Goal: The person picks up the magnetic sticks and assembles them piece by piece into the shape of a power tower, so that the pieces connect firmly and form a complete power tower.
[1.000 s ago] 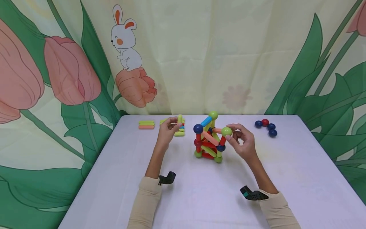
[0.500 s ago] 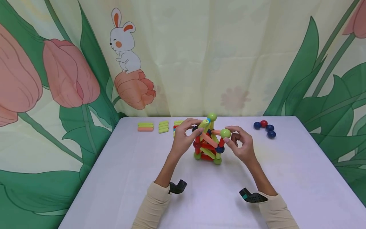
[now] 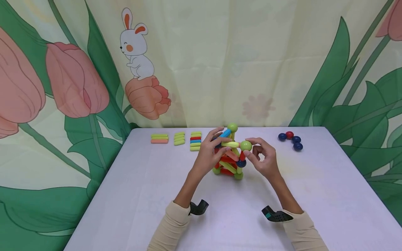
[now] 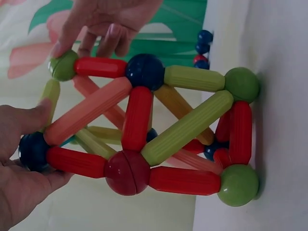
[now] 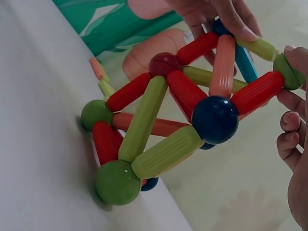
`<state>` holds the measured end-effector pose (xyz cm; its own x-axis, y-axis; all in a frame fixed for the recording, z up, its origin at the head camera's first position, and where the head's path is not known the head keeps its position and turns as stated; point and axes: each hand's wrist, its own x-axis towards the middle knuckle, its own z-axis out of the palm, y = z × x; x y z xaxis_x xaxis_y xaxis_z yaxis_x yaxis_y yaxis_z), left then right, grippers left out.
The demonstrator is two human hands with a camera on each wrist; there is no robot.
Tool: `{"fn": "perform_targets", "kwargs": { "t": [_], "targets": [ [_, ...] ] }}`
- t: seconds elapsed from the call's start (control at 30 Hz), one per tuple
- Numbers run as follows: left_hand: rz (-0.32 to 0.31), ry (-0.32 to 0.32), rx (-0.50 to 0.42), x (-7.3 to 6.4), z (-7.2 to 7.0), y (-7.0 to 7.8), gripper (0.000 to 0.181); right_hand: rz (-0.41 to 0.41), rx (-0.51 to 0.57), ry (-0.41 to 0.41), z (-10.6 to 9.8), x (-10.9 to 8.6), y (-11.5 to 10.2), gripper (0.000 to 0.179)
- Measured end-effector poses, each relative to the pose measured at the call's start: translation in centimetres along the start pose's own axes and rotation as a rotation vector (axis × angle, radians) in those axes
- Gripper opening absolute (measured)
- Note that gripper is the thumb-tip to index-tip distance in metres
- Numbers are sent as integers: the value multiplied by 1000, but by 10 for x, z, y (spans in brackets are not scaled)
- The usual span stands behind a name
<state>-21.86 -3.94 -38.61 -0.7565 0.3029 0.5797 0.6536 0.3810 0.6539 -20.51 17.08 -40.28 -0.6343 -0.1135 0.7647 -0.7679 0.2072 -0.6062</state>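
A frame of coloured rods and balls (image 4: pixel 184 122) stands upright on the white table (image 3: pixel 220 216). At its top, my left hand (image 3: pixel 209 151) pinches a yellow-green rod (image 3: pixel 230 144) that spans from near a dark blue ball (image 4: pixel 34 151) to a light green ball (image 3: pixel 246 145). Fingers of that hand also lie around the dark blue ball. My right hand (image 3: pixel 263 157) pinches the green ball between thumb and fingers. A red rod (image 5: pixel 257 93) joins this ball to a lower blue ball (image 5: pixel 215 119). From the head view, my left hand hides part of the frame's left side.
Behind and left of the frame lie rows of loose rods: a yellow-green and pink group (image 3: pixel 159 138), a yellow-green group (image 3: pixel 179 138) and a mixed-colour group (image 3: pixel 195 141). Several loose balls, blue (image 3: pixel 298 146) and red (image 3: pixel 289 135), lie at the back right.
My left hand has carried the yellow-green rod rightward from beside the loose rods to the frame's top, turning it level against the green ball. My right hand keeps its pinch on that ball.
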Motion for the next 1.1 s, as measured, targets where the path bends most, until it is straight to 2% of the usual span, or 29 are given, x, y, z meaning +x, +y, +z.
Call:
{"fn": "perform_targets", "kwargs": {
  "t": [0.17, 0.3, 0.43, 0.5, 0.57, 0.63, 0.7, 0.77, 0.83, 0.93, 1.03, 1.1],
  "targets": [
    [11, -25, 13, -2, 2, -1, 24, 13, -2, -12, 2, -4, 13, 46],
    [-8, -19, -41, -2, -1, -7, 28, 50, -22, -51, 3, -10, 26, 55],
    [-85, 22, -166, -2, -6, -21, 34, 98, -143, -138, 4, -14, 33, 61],
    [-147, 65, -172, -2, -9, -34, 36, 124, -233, -185, 4, -16, 36, 63],
    [-231, 100, -84, -4, -12, -51, 34, 141, -323, -224, 4, -18, 39, 65],
    [-318, 105, 64, -7, -15, -71, 26, 147, -369, -260, 3, -20, 41, 65],
    [-409, 68, 228, -12, -18, -91, 19, 152, -387, -286, 3, -23, 44, 63],
    [-484, 13, 334, -16, -21, -107, 20, 152, -387, -299, 2, -25, 46, 60],
    [-554, -51, 397, -20, -23, -117, 26, 152, -373, -301, 1, -27, 48, 56],
    [-639, -121, 443, -22, -25, -126, 32, 152, -335, -298, -1, -27, 51, 54],
    [-694, -170, 506, -22, -25, -130, 34, 165, -271, -305, -2, -26, 53, 55],
    [-710, -178, 539, -22, -24, -131, 31, 178, -229, -306, -2, -25, 56, 55]
  ]
}}
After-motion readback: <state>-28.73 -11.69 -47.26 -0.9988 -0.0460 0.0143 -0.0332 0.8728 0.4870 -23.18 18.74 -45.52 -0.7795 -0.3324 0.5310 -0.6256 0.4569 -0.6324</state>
